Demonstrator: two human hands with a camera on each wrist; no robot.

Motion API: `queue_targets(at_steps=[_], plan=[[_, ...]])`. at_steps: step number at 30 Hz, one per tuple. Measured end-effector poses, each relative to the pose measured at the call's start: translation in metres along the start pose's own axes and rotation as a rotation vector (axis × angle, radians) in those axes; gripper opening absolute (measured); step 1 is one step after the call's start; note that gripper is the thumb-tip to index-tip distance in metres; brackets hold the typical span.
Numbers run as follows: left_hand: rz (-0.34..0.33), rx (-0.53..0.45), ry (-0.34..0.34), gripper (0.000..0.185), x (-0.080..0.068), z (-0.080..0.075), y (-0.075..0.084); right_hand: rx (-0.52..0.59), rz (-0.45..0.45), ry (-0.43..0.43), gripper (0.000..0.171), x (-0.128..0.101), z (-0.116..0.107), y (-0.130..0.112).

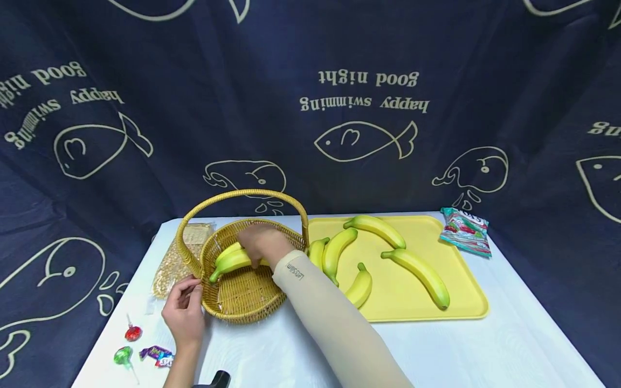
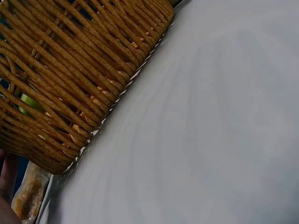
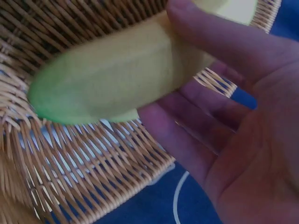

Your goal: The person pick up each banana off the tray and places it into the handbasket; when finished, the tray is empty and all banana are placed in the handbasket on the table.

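Left hand (image 1: 184,312) grip pinching woven wicker basket (image 1: 242,302) rim, right hand (image 1: 259,242) grip holding smooth curved banana (image 1: 230,262) inside

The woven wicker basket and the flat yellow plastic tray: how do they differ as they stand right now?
The woven wicker basket is round, deep and tan, with an arched handle; the flat yellow plastic tray is rectangular, shallow and has no handle. The basket is held: the left hand grips its rim while the right hand holds a yellow-green banana inside it; no hand touches the tray. The tray carries five bananas lying loose. Both rest on the white table.
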State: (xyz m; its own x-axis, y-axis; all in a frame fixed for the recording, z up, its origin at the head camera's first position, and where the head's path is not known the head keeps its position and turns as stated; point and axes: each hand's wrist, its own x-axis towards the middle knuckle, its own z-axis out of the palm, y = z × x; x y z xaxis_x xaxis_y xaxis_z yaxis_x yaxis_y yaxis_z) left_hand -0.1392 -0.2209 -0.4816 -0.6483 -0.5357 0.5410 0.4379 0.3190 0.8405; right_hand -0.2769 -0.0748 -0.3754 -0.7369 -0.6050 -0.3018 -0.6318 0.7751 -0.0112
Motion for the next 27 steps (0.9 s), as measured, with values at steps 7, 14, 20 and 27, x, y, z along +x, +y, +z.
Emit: queue_targets(at_steps=[7,14,20,27], plan=[[0.022,0.003,0.006,0.011,0.002,0.001,-0.001,-0.109,0.041,0.022,0.052,0.010,0.010,-0.003],[0.008,0.007,0.017,0.010,-0.002,0.002,0.001,-0.098,0.043,0.075,0.044,0.013,0.020,-0.001],[0.005,0.018,0.012,0.010,-0.003,0.002,0.003,-0.099,0.045,0.092,0.028,0.013,0.022,0.000],[-0.001,-0.004,0.011,0.010,-0.001,0.003,0.001,-0.114,0.041,0.095,0.029,0.014,0.020,0.001]])
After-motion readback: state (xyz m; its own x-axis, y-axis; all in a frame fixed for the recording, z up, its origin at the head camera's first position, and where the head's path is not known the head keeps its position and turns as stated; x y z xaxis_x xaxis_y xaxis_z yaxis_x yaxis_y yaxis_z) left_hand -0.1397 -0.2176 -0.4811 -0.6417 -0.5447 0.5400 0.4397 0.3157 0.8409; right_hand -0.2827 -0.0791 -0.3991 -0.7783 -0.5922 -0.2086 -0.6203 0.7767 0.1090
